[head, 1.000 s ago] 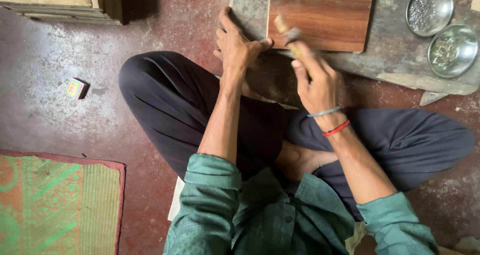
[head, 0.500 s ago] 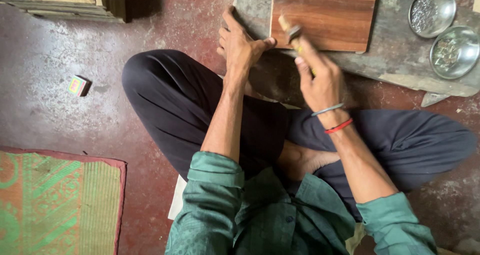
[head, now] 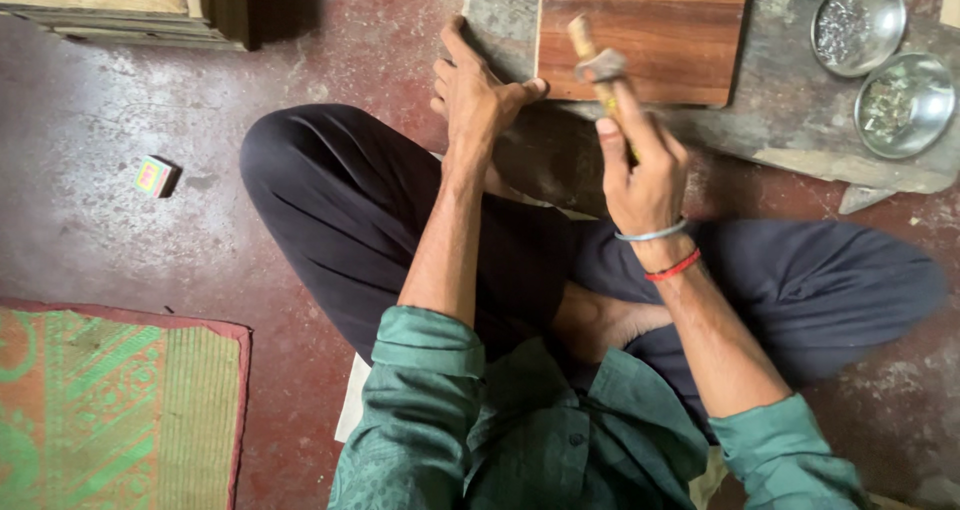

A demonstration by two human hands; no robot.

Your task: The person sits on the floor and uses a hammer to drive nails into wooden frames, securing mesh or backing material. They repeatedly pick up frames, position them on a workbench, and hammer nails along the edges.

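I sit cross-legged on the floor. My right hand (head: 640, 165) is closed around the handle of a small hammer (head: 598, 65), whose metal head hovers over the near edge of a brown wooden panel (head: 650, 25). My left hand (head: 475, 95) rests with fingers spread on the panel's near left corner and on the grey slab (head: 790, 120) under it, thumb touching the panel's edge. The panel lies flat on that slab in front of my knees.
Two round metal bowls (head: 858, 20) (head: 905, 102) holding small bits stand on the slab at the right. A small colourful box (head: 153, 176) lies on the red floor at the left. A green and orange mat (head: 110, 410) covers the near left. A wooden frame (head: 130, 0) lies far left.
My right hand has lifted the hammer slightly and brought its head closer over the panel's near edge. My left hand stays pressed at the corner.
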